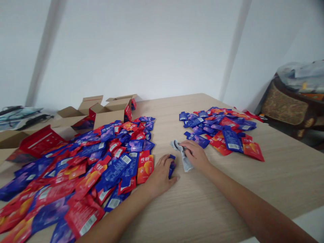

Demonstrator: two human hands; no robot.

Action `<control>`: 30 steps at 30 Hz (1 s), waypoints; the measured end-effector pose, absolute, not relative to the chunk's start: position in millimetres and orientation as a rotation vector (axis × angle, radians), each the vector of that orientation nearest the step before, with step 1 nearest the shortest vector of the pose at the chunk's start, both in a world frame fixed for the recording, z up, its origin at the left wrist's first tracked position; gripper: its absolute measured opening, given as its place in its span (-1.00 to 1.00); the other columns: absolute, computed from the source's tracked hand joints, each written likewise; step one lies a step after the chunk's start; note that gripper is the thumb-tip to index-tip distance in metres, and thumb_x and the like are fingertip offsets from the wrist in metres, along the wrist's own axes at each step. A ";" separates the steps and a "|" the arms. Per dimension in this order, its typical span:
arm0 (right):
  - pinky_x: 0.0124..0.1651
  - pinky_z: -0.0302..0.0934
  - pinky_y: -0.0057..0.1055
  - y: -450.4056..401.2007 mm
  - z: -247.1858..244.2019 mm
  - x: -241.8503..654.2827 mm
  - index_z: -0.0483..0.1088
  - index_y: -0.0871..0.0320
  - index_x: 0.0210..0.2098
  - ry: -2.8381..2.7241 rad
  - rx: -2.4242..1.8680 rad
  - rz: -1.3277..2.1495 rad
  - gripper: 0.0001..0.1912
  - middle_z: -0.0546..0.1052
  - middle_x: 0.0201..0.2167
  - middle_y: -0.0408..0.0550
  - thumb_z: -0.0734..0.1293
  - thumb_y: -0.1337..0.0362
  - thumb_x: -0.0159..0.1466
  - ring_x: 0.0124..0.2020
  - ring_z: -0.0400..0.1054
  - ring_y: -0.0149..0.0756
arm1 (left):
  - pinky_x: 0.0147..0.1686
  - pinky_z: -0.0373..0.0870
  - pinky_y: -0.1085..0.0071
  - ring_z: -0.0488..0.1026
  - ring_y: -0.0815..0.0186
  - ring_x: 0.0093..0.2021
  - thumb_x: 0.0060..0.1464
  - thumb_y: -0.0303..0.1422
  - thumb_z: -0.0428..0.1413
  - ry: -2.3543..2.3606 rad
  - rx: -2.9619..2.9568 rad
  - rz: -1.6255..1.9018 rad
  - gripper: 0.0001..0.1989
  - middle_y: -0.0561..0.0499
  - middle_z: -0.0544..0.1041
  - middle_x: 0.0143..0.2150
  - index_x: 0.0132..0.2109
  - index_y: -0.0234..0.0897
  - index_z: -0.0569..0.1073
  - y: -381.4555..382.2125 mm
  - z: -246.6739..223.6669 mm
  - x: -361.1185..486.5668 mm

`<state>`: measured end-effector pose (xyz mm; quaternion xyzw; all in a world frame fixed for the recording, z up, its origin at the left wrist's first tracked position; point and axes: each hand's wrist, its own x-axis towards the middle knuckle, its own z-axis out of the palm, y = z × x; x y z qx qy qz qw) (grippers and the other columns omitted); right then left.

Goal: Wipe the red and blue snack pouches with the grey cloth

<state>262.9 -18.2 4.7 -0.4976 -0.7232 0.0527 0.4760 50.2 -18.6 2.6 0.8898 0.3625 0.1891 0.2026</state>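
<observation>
My left hand (162,175) is curled around a blue pouch (171,167) at the middle of the table, its thumb spread low beside the pouch. Just to the right, my right hand (196,154) pinches a crumpled grey cloth (186,162) that lies on the wood. A large heap of red and blue pouches (113,170) spreads to the left of my left hand. Beyond my right hand is a smaller pile of the same pouches (220,125).
Open cardboard boxes (111,116) stand behind the left heap. The wooden table (167,108) meets a white wall at the back. At the far right, a patterned chair (286,104) carries plastic-wrapped items. More bags (20,116) lie at the far left.
</observation>
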 end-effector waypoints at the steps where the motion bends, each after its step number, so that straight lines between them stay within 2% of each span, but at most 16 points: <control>1: 0.03 0.18 -0.28 -21.1 4.5 255.8 0.44 0.11 -0.12 -1.814 -1.191 0.126 -0.60 0.48 -0.16 -0.03 0.12 0.48 0.15 -0.09 0.31 -0.27 | 0.20 0.07 0.04 0.08 0.05 0.25 -0.06 -0.31 0.17 1.069 2.467 0.569 -0.43 -0.22 0.20 0.22 0.12 -0.29 0.23 -20.3 0.8 48.4; 5: 0.03 0.18 -0.31 -33.0 1.7 229.4 0.42 0.14 -0.12 -2.013 -1.172 0.140 -0.62 0.45 -0.15 -0.02 0.15 0.52 0.14 -0.08 0.26 -0.28 | 0.07 0.25 0.14 0.28 0.13 0.09 -0.07 -0.47 0.10 1.166 2.343 0.699 -0.48 -0.19 0.32 0.03 0.07 -0.31 0.17 -14.0 -7.6 49.3; 8: 0.07 0.14 -0.29 -35.0 -2.1 219.4 0.42 0.19 -0.14 -2.271 -1.254 0.107 -0.69 0.44 -0.10 0.02 0.19 0.48 0.18 -0.03 0.21 -0.22 | 0.07 0.25 0.18 0.27 0.17 0.08 -0.12 -0.55 0.08 1.102 2.320 0.742 -0.42 -0.16 0.29 0.03 0.08 -0.29 0.12 -7.3 -14.1 54.4; 12: 0.08 0.08 -0.21 -19.1 -5.3 237.5 0.41 0.14 -0.04 -2.358 -1.578 -0.053 -0.66 0.37 0.07 0.03 0.15 0.42 0.26 0.07 0.13 -0.14 | 0.16 0.15 0.17 0.18 0.16 0.17 -0.02 -0.46 0.08 1.072 2.366 0.673 -0.44 -0.20 0.22 0.12 0.13 -0.30 0.09 -6.9 -16.2 57.8; 15: 0.07 0.05 -0.19 -3.7 -9.1 263.7 0.36 0.08 0.05 -2.226 -1.818 -0.144 -0.58 0.35 0.10 0.01 0.12 0.46 0.26 0.09 0.12 -0.12 | 0.19 0.10 0.18 0.12 0.13 0.22 0.05 -0.34 0.06 1.080 2.397 0.581 -0.48 -0.21 0.17 0.18 0.15 -0.30 0.12 -4.6 -9.8 57.5; 17: 0.07 0.04 -0.22 2.4 -13.4 277.7 0.35 0.07 0.07 -2.150 -1.877 -0.140 -0.53 0.35 0.11 -0.03 0.13 0.49 0.22 0.08 0.13 -0.15 | 0.17 0.12 0.21 0.16 0.13 0.20 0.07 -0.28 0.05 1.064 2.423 0.503 -0.51 -0.19 0.22 0.17 0.13 -0.30 0.17 2.2 -1.5 58.3; 19: 0.09 0.02 -0.26 4.2 -17.5 286.0 0.34 0.07 0.08 -2.101 -1.881 -0.102 -0.50 0.35 0.12 -0.06 0.14 0.50 0.19 0.07 0.14 -0.19 | 0.14 0.15 0.21 0.20 0.12 0.17 0.05 -0.29 0.07 1.031 2.498 0.399 -0.52 -0.18 0.28 0.13 0.12 -0.30 0.22 13.1 8.7 61.6; 22: 0.10 0.01 -0.26 1.0 -19.9 288.0 0.33 0.09 0.09 -2.043 -1.883 -0.057 -0.55 0.36 0.11 -0.05 0.11 0.43 0.24 0.07 0.15 -0.22 | 0.07 0.20 0.18 0.25 0.01 0.12 -0.14 -0.33 0.20 1.065 2.583 0.194 -0.39 -0.25 0.32 0.11 0.11 -0.35 0.27 32.5 23.5 71.3; 24: 0.08 0.03 -0.17 -2.2 -19.3 285.5 0.33 0.10 0.09 -2.002 -1.910 -0.064 -0.59 0.35 0.12 -0.01 0.13 0.28 0.28 0.09 0.13 -0.14 | -0.05 0.28 0.20 0.35 -0.04 0.01 -0.28 -0.33 0.28 1.135 2.508 0.063 -0.32 -0.28 0.41 0.01 0.05 -0.40 0.33 44.7 30.2 78.9; 26: 0.05 0.07 -0.11 -3.9 -18.7 283.7 0.33 0.10 0.08 -1.978 -1.924 -0.083 -0.59 0.34 0.10 0.01 0.17 0.19 0.26 0.09 0.12 -0.06 | -0.21 0.34 0.28 0.44 0.02 -0.18 -0.43 -0.37 0.33 1.210 2.338 0.081 -0.38 -0.17 0.50 -0.20 -0.09 -0.39 0.42 56.0 33.2 85.5; 28: 0.04 0.09 -0.14 -2.8 -18.9 285.6 0.36 0.12 0.04 -1.984 -1.883 -0.086 -0.62 0.37 0.04 0.04 0.19 0.27 0.24 0.07 0.13 -0.07 | -0.33 0.33 0.37 0.45 0.13 -0.32 -0.49 -0.45 0.33 1.272 2.184 0.219 -0.55 -0.02 0.50 -0.41 -0.28 -0.34 0.47 66.8 32.3 90.0; 30: 0.06 0.10 -0.22 0.3 -19.2 291.4 0.38 0.16 -0.02 -1.955 -1.811 -0.064 -0.63 0.40 -0.05 0.05 0.16 0.41 0.21 0.03 0.17 -0.15 | -0.39 0.31 0.44 0.44 0.23 -0.40 -0.41 -0.51 0.29 1.332 2.099 0.371 -0.72 0.06 0.45 -0.50 -0.41 -0.32 0.44 76.6 28.1 92.3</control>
